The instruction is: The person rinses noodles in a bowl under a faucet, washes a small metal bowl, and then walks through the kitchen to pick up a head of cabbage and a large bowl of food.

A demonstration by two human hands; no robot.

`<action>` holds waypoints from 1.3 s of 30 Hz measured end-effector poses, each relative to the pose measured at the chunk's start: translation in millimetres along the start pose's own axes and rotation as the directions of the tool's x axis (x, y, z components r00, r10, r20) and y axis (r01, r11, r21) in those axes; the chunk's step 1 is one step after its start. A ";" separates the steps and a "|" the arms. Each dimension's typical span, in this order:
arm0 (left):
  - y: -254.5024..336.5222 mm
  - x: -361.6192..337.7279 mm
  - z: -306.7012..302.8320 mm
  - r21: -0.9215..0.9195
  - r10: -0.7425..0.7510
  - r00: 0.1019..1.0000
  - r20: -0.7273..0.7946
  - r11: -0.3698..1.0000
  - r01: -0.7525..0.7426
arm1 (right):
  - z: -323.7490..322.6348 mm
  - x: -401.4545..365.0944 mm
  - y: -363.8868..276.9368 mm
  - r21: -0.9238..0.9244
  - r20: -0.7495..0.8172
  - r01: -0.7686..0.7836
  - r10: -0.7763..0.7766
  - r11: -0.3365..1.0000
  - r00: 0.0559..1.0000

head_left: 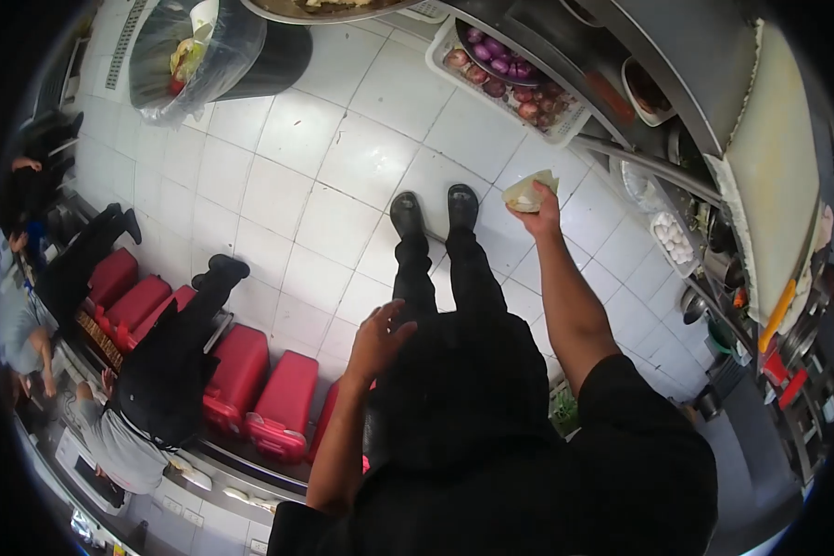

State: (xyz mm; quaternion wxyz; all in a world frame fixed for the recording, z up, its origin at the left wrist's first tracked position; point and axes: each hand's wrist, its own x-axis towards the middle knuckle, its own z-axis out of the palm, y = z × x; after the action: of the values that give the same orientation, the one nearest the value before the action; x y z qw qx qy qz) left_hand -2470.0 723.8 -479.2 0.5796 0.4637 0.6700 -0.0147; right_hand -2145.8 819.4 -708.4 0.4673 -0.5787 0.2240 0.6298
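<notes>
My right hand (545, 215) reaches forward over the floor, its fingers closed around a pale yellow-green piece (525, 193) that looks like a cupped leaf or a thin wrapper; I cannot tell which. Under it lie white floor tiles, and my black shoes (408, 215) are a little to its left. My left hand (377, 341) hangs in front of my left thigh, fingers loosely apart and holding nothing.
A bin (267, 69) lined with clear plastic, with scraps inside, stands at upper left. A white crate (565, 130) of onions sits below the steel counter on the right. Red tubs (283, 403) line the left side, where people (157, 389) work at a counter.
</notes>
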 end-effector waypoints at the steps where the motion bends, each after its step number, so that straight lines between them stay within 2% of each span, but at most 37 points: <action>1: -1.4 -2.3 2.2 -0.015 -0.053 0.998 0.013 0.998 0.054 | 1.8 11.0 -0.5 -0.036 -0.034 0.004 -0.005 0.999 0.999; 2: -2.8 -2.8 4.3 -0.030 -0.103 0.994 0.033 0.994 0.104 | 3.6 22.0 -4.1 -0.020 -0.039 0.005 -0.006 1.000 0.999; 4: -11.3 1.8 7.1 0.020 -0.098 0.994 0.048 0.995 0.097 | 14.5 32.3 -23.3 -0.105 0.007 0.084 -0.083 0.991 0.996; 6: -17.9 4.2 9.3 0.035 -0.032 0.999 0.000 0.999 0.032 | 24.6 48.4 -45.4 -0.210 -0.012 0.148 -0.154 0.966 0.988; 7: -15.9 6.6 8.6 -0.003 -0.050 0.999 -0.002 0.999 0.050 | 36.9 36.2 -54.1 -0.211 -0.020 0.157 -0.165 0.965 0.986; 8: -15.6 10.1 7.8 0.054 0.022 1.000 -0.006 0.998 -0.022 | 62.3 19.1 -64.0 -0.352 -0.165 0.243 -0.315 0.904 0.935; 9: -11.9 12.5 7.3 0.051 0.035 0.999 -0.006 0.998 -0.035 | 76.3 7.6 -71.6 -0.490 -0.284 0.291 -0.467 0.821 0.838; 10: -7.7 13.7 4.9 0.053 0.047 0.999 -0.006 0.997 -0.047 | 72.8 14.8 -75.9 -0.479 -0.291 0.305 -0.477 0.823 0.829; 12: 4.1 15.6 0.2 0.088 0.086 0.996 0.014 0.992 -0.087 | 77.0 14.9 -83.3 -0.690 -0.139 0.386 -0.636 0.612 0.759; 13: 10.0 15.4 -2.9 0.111 0.103 0.994 0.027 0.988 -0.105 | 74.3 2.7 -84.3 -0.623 -0.086 0.361 -0.519 0.694 0.850; 14: 15.1 15.9 -7.1 0.117 0.118 0.993 0.031 0.986 -0.121 | 72.7 -9.0 -82.4 -0.615 -0.090 0.372 -0.530 0.695 0.843; 16: 23.5 16.9 -15.0 0.129 0.196 0.980 0.038 0.971 -0.199 | 61.0 -20.5 -72.0 -0.718 -0.003 0.326 -0.471 0.615 0.882; 17: 22.5 19.7 -16.8 0.129 0.223 0.974 0.028 0.966 -0.225 | 54.4 -30.2 -62.2 -0.668 -0.035 0.331 -0.474 0.666 0.880; 20: 20.8 27.8 -24.3 0.137 0.294 0.955 0.024 0.946 -0.295 | 18.8 -55.7 -39.3 -0.654 -0.036 0.314 -0.443 0.688 0.896; 26: 15.8 26.4 -40.4 0.086 0.290 0.957 -0.003 0.954 -0.288 | -70.3 -81.1 14.5 -0.651 -0.229 0.105 -0.326 0.752 0.917; 28: 1.9 18.2 -42.7 0.069 0.252 0.967 -0.021 0.966 -0.250 | -80.8 -95.8 31.7 -0.716 -0.314 -0.013 -0.305 0.698 0.899; 30: -10.0 13.8 -46.4 0.061 0.196 0.980 -0.043 0.979 -0.193 | -82.8 -101.5 41.8 -0.798 -0.328 -0.111 -0.272 0.593 0.905; 32: -31.8 10.0 -44.1 0.029 0.180 0.981 -0.074 0.984 -0.178 | -78.6 -101.4 52.4 -0.829 -0.300 -0.095 -0.295 0.551 0.907; 34: -49.9 5.6 -43.7 -0.059 0.137 0.982 -0.129 0.988 -0.145 | -66.2 -96.6 62.1 -0.927 -0.144 -0.020 -0.304 0.375 0.942; 36: -65.0 1.0 -44.2 -0.066 0.128 0.978 -0.165 0.988 -0.141 | -36.6 -83.0 68.1 -0.950 -0.077 0.027 -0.316 0.311 0.946; 38: -66.3 -4.5 -48.7 -0.109 0.062 0.983 -0.173 0.991 -0.081 | -3.1 -74.1 75.6 -0.935 0.164 0.251 -0.321 0.250 0.933; 39: -68.0 -6.4 -49.8 -0.114 0.067 0.982 -0.179 0.990 -0.089 | 17.5 -72.0 77.5 -0.934 0.253 0.315 -0.309 0.171 0.917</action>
State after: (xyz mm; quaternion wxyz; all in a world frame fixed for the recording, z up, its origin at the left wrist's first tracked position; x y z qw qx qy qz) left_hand -2552.1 708.9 -493.0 0.5460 0.4529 0.6991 0.0895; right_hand -2228.3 774.2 -656.8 0.1329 -0.7722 -0.3324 0.5249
